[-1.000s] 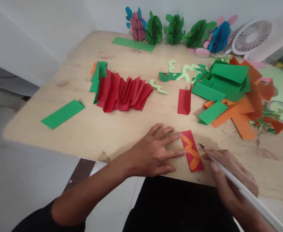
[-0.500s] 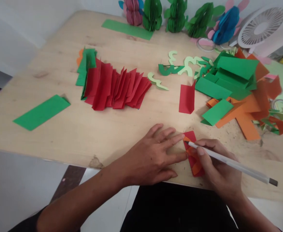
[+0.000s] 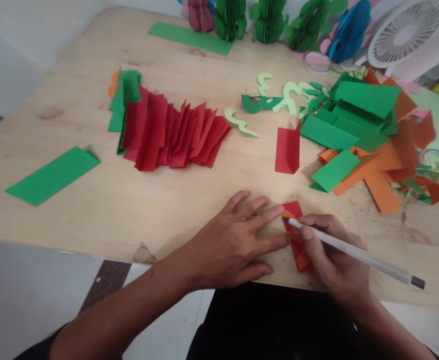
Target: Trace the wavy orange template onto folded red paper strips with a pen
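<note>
My right hand [image 3: 335,250] grips a white pen [image 3: 358,252] with a dark end cap. Its tip touches an orange paper cutout [image 3: 302,259] lying on a small red paper piece [image 3: 293,207] near the table's front edge. Spread flat on the table, my left hand [image 3: 242,240] rests its fingertips at the left edge of these papers. Part of the cutout is hidden by the pen and fingers. Just beyond stands a folded red paper [image 3: 287,150]. A row of folded red papers [image 3: 178,132] lies further left, with folded green paper [image 3: 125,97] at its far end.
Green sheets [image 3: 365,105] and orange strips [image 3: 380,170] are heaped at the right, beside pale green scraps [image 3: 290,95]. A green strip [image 3: 52,175] lies at the left, another [image 3: 189,37] at the back. Honeycomb paper figures [image 3: 268,22] and a white fan [image 3: 407,35] line the wall.
The view has shifted slightly, so the far table items sit a little higher and further left. Both hands keep nearly the same pose; the pen tip has moved very little on the paper.
</note>
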The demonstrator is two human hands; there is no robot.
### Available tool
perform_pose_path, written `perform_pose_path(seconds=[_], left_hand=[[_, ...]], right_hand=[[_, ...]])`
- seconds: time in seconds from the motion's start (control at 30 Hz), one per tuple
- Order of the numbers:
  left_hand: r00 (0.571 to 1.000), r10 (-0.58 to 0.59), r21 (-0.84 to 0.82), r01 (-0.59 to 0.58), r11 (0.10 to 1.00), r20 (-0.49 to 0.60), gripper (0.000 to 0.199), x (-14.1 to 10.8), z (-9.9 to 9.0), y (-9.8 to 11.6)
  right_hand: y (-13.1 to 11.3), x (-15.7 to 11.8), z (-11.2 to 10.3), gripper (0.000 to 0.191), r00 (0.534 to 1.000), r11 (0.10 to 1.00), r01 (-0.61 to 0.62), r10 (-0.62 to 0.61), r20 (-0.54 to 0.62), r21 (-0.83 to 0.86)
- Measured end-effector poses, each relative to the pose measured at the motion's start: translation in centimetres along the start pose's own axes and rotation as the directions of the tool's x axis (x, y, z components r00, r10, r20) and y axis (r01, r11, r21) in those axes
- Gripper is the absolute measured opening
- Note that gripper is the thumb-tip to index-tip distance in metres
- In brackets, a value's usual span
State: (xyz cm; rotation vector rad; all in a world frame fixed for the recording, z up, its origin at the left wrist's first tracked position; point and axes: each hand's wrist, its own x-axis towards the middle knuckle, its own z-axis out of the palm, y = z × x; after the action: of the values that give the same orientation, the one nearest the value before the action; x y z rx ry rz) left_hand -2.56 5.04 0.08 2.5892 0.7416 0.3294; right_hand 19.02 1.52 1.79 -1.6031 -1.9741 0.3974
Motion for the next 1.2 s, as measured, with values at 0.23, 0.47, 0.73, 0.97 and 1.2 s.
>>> perform_pose_path(seconds=[0.23, 0.47, 0.73, 0.97, 1.2], left_hand=[[1.000, -0.001, 0.012, 0.001, 1.000, -0.005, 0.049, 0.05, -0.04, 0.11], [1.000, -0.002, 0.019, 0.002, 1.000, -0.005, 0.048, 0.04, -0.02, 0.08], [1.000, 0.006, 0.014, -0.005, 1.000, 0.000, 0.048, 0.03, 0.04, -0.03], [1.000, -0.006, 0.013, 0.007, 1.000, -0.006, 0.047, 0.02, -0.01, 0.12], [1.000, -0.004, 0.019, 0.005, 1.000, -0.011, 0.048, 0.06, 0.00, 0.12]], right_hand=[[-0.18, -0.04, -0.04, 0.013, 1.000, 1.000, 0.016, -0.017, -0.017, -0.016], [-0.06, -0.19, 0.01, 0.014, 1.000, 1.000, -0.017, 0.017, -0.018, 0.009], [0.20, -0.28, 0.06, 0.014, 1.000, 1.000, -0.013, 0.013, -0.009, 0.009], [0.09, -0.26, 0.11, 0.014, 1.000, 1.000, -0.005, 0.005, -0.017, 0.001], [-0.03, -0.31, 0.02, 0.011, 0.999, 1.000, 0.014, -0.015, -0.030, -0.007]])
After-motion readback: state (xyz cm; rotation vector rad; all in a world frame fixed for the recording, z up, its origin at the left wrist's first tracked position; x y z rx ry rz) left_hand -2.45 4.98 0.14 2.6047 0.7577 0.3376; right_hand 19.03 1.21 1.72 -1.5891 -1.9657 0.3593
